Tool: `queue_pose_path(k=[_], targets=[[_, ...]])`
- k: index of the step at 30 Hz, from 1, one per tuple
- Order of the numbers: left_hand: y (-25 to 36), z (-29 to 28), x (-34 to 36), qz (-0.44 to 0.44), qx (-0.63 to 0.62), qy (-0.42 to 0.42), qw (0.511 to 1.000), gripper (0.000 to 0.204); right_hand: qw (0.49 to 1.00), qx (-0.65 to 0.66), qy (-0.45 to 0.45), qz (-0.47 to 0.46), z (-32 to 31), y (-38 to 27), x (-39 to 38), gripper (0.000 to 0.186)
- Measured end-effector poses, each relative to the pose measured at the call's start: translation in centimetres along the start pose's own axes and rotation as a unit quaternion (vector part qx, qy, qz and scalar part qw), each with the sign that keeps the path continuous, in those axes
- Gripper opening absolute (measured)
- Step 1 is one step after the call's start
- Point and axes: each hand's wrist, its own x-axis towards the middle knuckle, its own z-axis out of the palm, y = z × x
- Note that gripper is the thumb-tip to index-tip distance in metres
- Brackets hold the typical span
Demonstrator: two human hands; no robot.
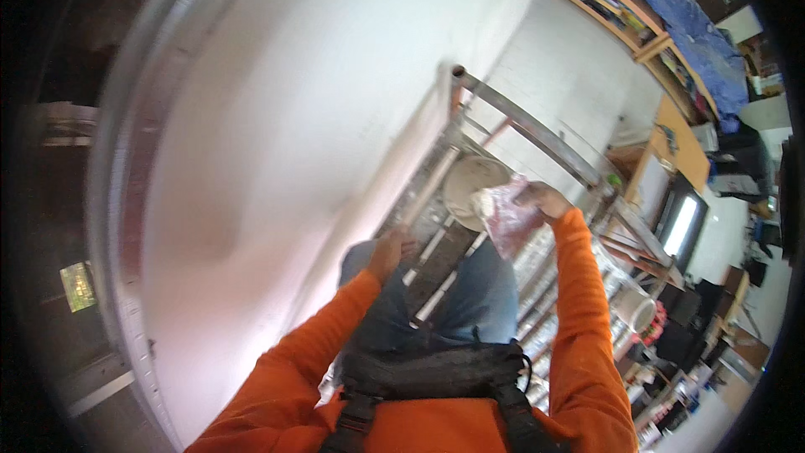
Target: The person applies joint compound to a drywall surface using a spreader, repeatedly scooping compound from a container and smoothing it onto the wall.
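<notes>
Above the metal rack, close to a pale round bowl [471, 184], hangs the crumpled clear plastic bag [508, 220] with something pinkish inside, its neck gathered in the right hand [543, 199]; the fingers are closed in a pinch on the top of the bag, which droops below the hand and partly overlaps the bowl's rim in the view; whether bag and bowl touch cannot be told through the blur. The left hand [388, 253] is lower and nearer the body, curled onto a bar of the scaffold-like metal frame [537, 136], apparently gripping it, though the fingers are too smeared to be sure. As a judgement, the bag looks full and intact, so whatever is to be done with its contents appears not yet begun; it is only carried in the air. Around this: orange sleeves, blue trousers, a white wall [277, 117] on the left, and wooden shelves [625, 21] far off.
</notes>
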Motion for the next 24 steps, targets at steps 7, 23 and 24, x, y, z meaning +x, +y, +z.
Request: queue_pose_path(k=[7, 23, 24], targets=[[21.0, -2.5, -27.4, 0.442, 0.447, 0.206, 0.75, 0.051, 0.959, 0.204, 0.056, -0.188, 18.2, -10.9, -1.8, 0.031], [34.2, -8.5, -38.2, 0.49, 0.72, 0.195, 0.452, 0.066, 0.721, -0.412, 0.322, -0.454, 39.9, -32.5, 1.1, 0.045], [34.3, -8.6, -38.3, 0.491, 0.718, 0.195, 0.453, 0.066, 0.682, -0.502, 0.316, -0.427, 40.9, -33.9, 2.3, 0.046]])
